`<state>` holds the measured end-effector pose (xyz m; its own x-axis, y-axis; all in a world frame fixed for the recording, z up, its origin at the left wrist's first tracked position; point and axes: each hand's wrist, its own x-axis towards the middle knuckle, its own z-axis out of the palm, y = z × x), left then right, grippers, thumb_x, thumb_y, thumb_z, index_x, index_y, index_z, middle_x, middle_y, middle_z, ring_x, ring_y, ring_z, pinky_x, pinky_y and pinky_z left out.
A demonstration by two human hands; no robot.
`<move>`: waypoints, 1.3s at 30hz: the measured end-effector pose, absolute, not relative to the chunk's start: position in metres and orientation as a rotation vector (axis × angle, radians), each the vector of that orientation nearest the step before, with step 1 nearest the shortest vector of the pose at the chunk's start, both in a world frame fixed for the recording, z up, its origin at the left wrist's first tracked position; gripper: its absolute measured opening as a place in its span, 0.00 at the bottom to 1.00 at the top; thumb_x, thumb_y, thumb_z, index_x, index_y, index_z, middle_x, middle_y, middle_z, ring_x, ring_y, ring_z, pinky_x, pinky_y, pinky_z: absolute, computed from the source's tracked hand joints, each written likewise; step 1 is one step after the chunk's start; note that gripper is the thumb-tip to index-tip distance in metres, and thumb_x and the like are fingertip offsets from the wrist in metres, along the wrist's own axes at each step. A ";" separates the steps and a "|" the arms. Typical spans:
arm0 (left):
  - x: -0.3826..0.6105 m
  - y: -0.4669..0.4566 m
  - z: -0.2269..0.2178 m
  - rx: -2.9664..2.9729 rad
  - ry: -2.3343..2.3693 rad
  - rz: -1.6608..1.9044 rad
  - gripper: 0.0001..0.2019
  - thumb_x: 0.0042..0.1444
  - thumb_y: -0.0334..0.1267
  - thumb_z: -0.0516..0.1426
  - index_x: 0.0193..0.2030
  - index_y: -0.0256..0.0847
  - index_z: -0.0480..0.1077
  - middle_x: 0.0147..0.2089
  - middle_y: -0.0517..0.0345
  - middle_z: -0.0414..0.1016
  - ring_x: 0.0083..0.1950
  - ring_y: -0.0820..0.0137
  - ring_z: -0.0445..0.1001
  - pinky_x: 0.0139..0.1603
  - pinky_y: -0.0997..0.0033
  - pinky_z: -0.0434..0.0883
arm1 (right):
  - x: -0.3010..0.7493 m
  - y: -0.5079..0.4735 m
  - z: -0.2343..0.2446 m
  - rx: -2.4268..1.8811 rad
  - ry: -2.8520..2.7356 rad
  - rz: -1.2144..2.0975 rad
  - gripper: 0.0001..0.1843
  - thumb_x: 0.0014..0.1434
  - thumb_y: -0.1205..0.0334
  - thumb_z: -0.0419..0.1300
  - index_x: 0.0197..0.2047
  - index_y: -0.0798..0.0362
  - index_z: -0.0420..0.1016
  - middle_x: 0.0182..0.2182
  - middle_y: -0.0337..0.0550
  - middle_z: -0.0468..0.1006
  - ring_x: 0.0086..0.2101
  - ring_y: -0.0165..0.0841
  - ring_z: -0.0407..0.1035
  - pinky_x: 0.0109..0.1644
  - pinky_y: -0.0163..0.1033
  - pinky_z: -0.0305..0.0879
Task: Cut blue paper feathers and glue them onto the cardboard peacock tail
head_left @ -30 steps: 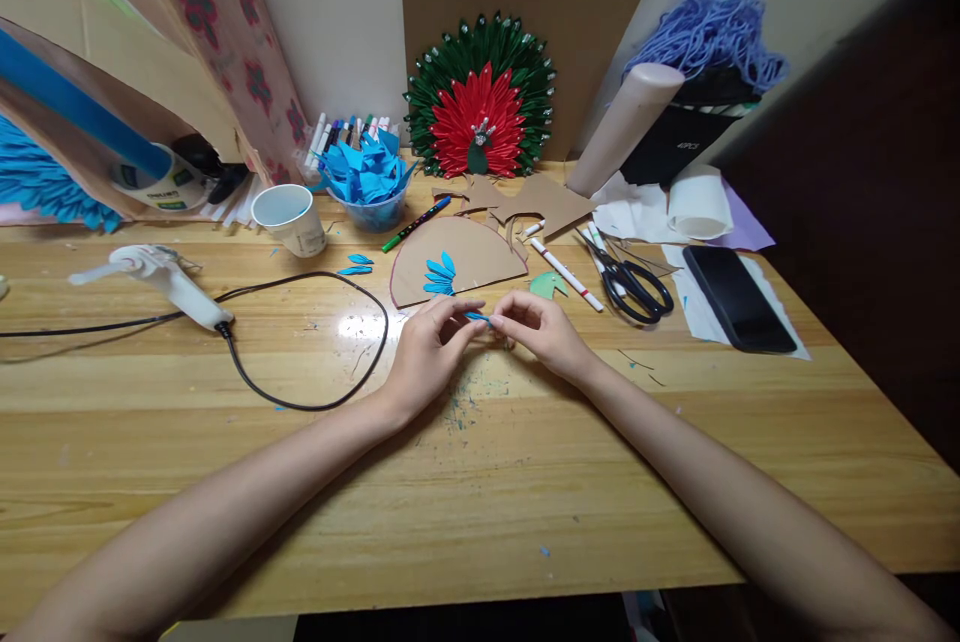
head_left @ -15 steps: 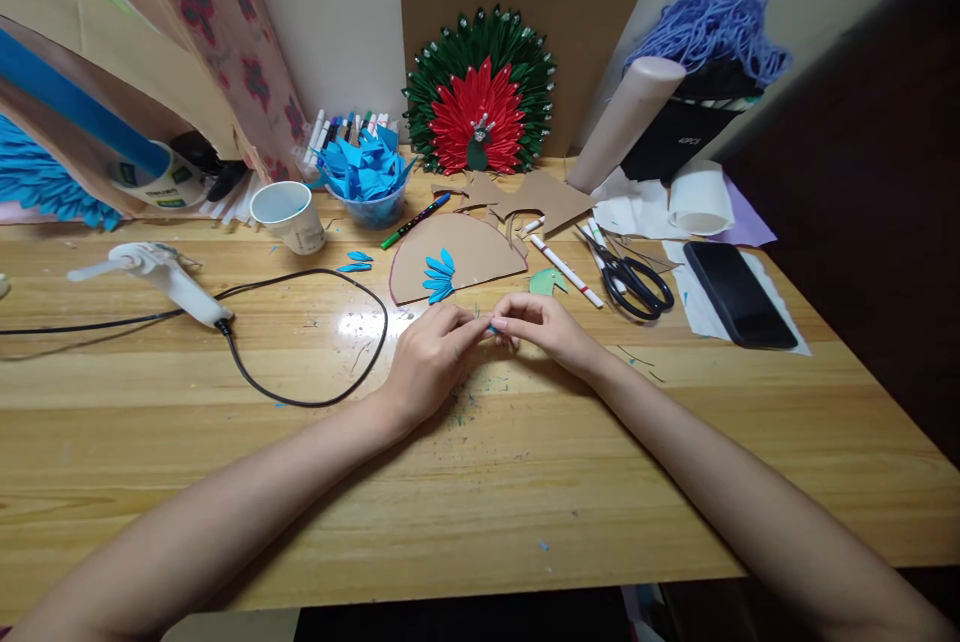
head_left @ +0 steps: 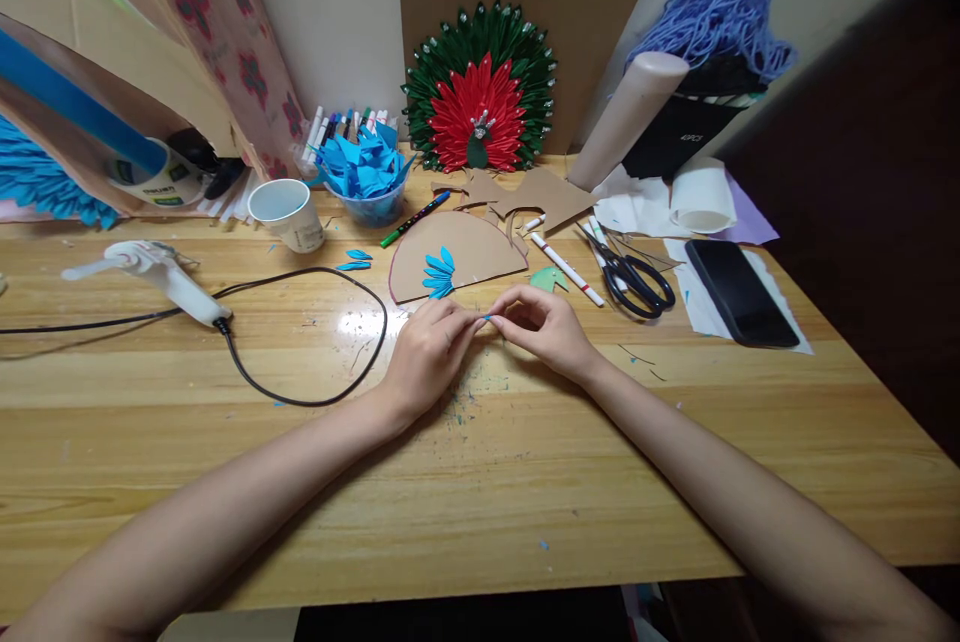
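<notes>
My left hand (head_left: 427, 354) and my right hand (head_left: 546, 327) meet fingertip to fingertip over the wooden table (head_left: 480, 482). Together they pinch a small blue paper piece (head_left: 487, 317), most of it hidden by the fingers. Just beyond them lies a brown cardboard half-circle (head_left: 472, 252) with several blue paper petals (head_left: 439, 274) stuck on it. Two loose blue petals (head_left: 355, 260) lie to its left.
A white glue gun (head_left: 161, 277) with a looping black cord (head_left: 315, 332) lies at left. Behind are a paper cup (head_left: 287, 214), a bowl of blue paper scraps (head_left: 367, 177), markers and a red-green paper fan (head_left: 480, 92). Scissors (head_left: 630, 274) and a black phone (head_left: 739, 294) are at right.
Both hands have stayed together at the same spot, fingers shifting slightly around the blue paper piece. Nothing else has moved.
</notes>
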<state>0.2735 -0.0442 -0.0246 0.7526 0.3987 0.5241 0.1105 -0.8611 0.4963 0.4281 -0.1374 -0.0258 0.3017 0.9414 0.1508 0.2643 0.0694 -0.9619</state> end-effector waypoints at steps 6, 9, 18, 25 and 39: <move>0.274 -0.046 -0.021 2.453 0.414 0.819 0.08 0.60 0.36 0.52 0.37 0.37 0.71 0.32 0.54 0.73 0.34 0.70 0.68 0.36 0.70 0.65 | 0.426 -0.138 -0.022 -1.462 -1.191 0.746 0.08 0.51 0.60 0.63 0.31 0.55 0.70 0.26 0.39 0.73 0.25 0.27 0.67 0.28 0.33 0.65; 0.273 -0.047 -0.018 2.427 0.448 0.760 0.07 0.59 0.36 0.53 0.34 0.37 0.70 0.31 0.55 0.72 0.34 0.70 0.68 0.35 0.70 0.64 | 0.425 -0.139 -0.023 -1.471 -1.223 0.721 0.07 0.52 0.60 0.62 0.30 0.54 0.70 0.25 0.38 0.72 0.26 0.27 0.67 0.28 0.34 0.65; 0.276 -0.044 -0.016 2.012 0.517 0.616 0.10 0.57 0.38 0.54 0.31 0.36 0.73 0.29 0.56 0.73 0.30 0.73 0.69 0.32 0.73 0.65 | 0.428 -0.141 -0.022 -1.387 -1.675 0.116 0.08 0.54 0.70 0.60 0.39 0.52 0.72 0.31 0.42 0.76 0.32 0.32 0.69 0.37 0.40 0.68; 0.277 -0.041 -0.013 1.919 0.501 0.566 0.09 0.57 0.36 0.55 0.31 0.37 0.75 0.31 0.55 0.76 0.34 0.71 0.71 0.37 0.71 0.66 | 0.436 -0.140 -0.023 -1.303 -1.822 -0.103 0.10 0.56 0.70 0.59 0.42 0.51 0.72 0.32 0.44 0.79 0.34 0.34 0.72 0.37 0.42 0.69; 0.278 -0.042 -0.017 1.884 0.516 0.556 0.08 0.57 0.36 0.55 0.34 0.37 0.76 0.34 0.54 0.77 0.36 0.70 0.73 0.40 0.69 0.68 | 0.431 -0.141 -0.021 -1.411 -1.672 0.026 0.04 0.55 0.68 0.60 0.35 0.51 0.75 0.31 0.43 0.79 0.33 0.33 0.72 0.37 0.43 0.69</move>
